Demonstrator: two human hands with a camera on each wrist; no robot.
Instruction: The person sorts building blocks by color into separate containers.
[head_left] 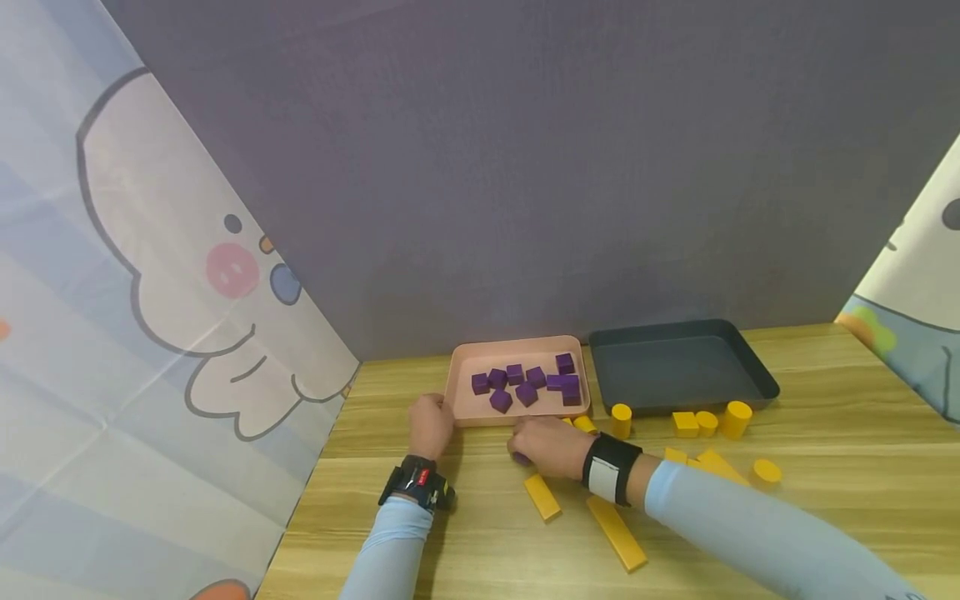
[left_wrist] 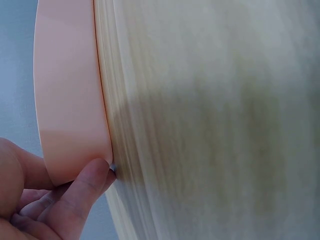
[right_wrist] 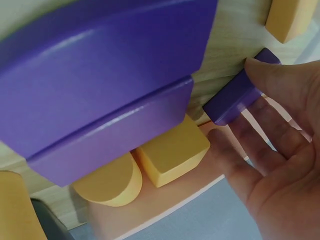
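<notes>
At far left, a printed curtain (head_left: 172, 250) borders the wooden table (head_left: 360, 467). Next comes a pink tray (head_left: 487, 417), holding purple cubes (head_left: 527, 394), some touching. Against its front wall, a yellow cube (right_wrist: 172, 150) and a short yellow cylinder (right_wrist: 112, 182) occupy the strip before my right hand (head_left: 551, 446); large purple pieces (right_wrist: 115, 65) loom close to the right wrist lens. An oblong yellow block (head_left: 542, 498) and a long yellow strip (head_left: 617, 533) lie nearer me. Further right, a dark tray (head_left: 682, 371) is fronted by an upright yellow cylinder (head_left: 737, 419) and other yellow pieces, with a yellow disc (head_left: 766, 474) rightmost. My left hand (head_left: 431, 427) grips the pink tray's near left corner, thumb low on the wall, forearm running up from the bottom edge. My right hand pinches a purple block (right_wrist: 232, 97) between thumb and fingers, just in front of the pink tray; that forearm slants in from the lower right. My hands are apart.
</notes>
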